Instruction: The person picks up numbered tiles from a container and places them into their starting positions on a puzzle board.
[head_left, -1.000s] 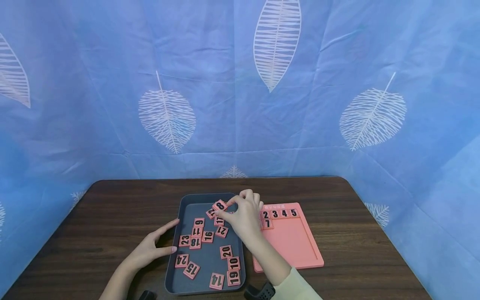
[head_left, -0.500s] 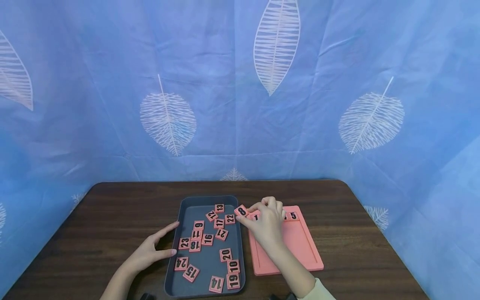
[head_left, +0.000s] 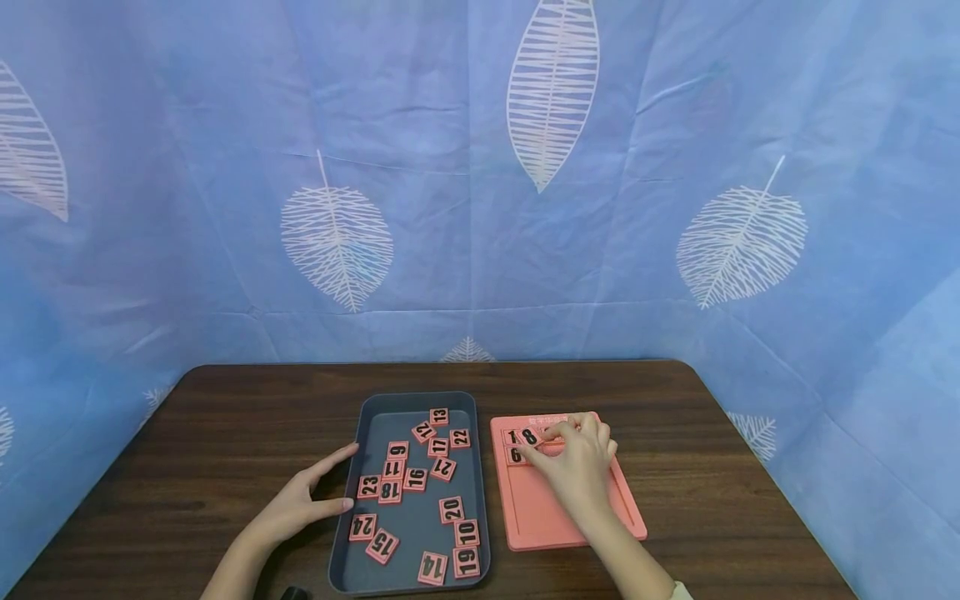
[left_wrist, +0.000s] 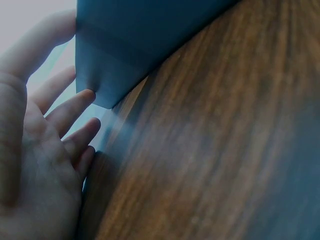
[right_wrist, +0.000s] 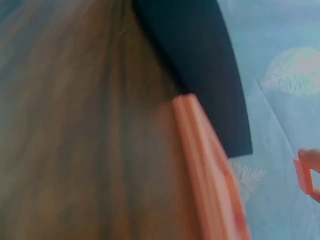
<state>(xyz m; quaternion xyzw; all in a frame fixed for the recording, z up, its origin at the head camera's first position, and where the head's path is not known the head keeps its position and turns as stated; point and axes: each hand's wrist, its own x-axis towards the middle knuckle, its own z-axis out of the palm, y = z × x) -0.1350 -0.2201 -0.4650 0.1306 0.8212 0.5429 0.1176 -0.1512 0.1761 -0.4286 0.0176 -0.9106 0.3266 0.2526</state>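
Observation:
My right hand (head_left: 579, 467) pinches a pink number tile marked 8 (head_left: 529, 437) between thumb and fingertips, over the upper part of the pink puzzle board (head_left: 555, 517). In the right wrist view the pinched tile (right_wrist: 303, 176) shows at the right edge. Tiles 1 (head_left: 512, 437) and 6 (head_left: 515, 455) lie at the board's upper left; the hand and the held tile hide others in those rows. My left hand (head_left: 296, 500) has its fingers spread, fingertips at the left side of the dark tray (head_left: 345, 546); the left wrist view shows fingers (left_wrist: 70, 111) against the tray's wall.
Several loose pink number tiles, such as 16 (head_left: 416, 478) and 14 (head_left: 432, 567), lie scattered in the tray at various angles. Tray and board stand side by side on the dark wooden table (head_left: 712, 517). A blue leaf-patterned cloth (head_left: 465, 233) hangs behind.
My right hand has carried tile 8 from the tray's upper right across to the right, over the board. My left hand has stayed at the tray's side.

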